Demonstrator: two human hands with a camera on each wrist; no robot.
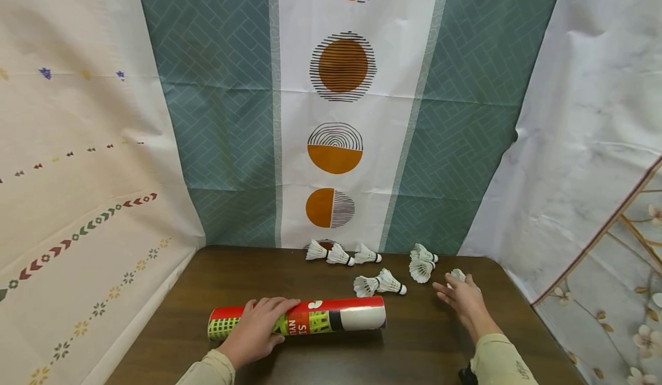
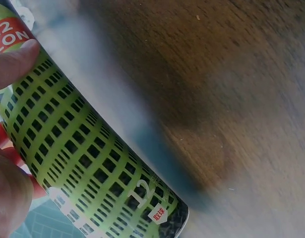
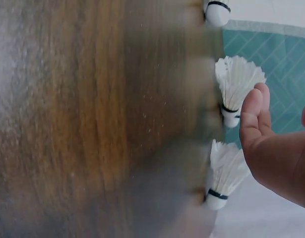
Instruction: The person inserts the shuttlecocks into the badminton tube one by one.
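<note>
A red, green and white shuttlecock tube (image 1: pixel 357 316) lies on its side at the table's front left. My left hand (image 1: pixel 256 327) grips it from above, thumb on the near side; the left wrist view shows its green net-patterned end (image 2: pixel 88 148) close up. At the right, my right hand (image 1: pixel 467 307) reaches over the table with fingers extended, beside a white shuttlecock (image 1: pixel 457 274) that it partly hides. In the right wrist view nothing shows gripped, and a shuttlecock (image 3: pixel 226 171) stands just past the fingers. Two more shuttlecocks (image 1: pixel 422 270) lie left of that hand.
Behind the tube lie two touching shuttlecocks (image 1: pixel 391 283). Further back, along the rear edge, are three more shuttlecocks (image 1: pixel 340 255). The dark wooden table (image 1: pixel 248 273) meets a hanging patterned cloth (image 1: pixel 233 218) at the back, with pale cloths on both sides.
</note>
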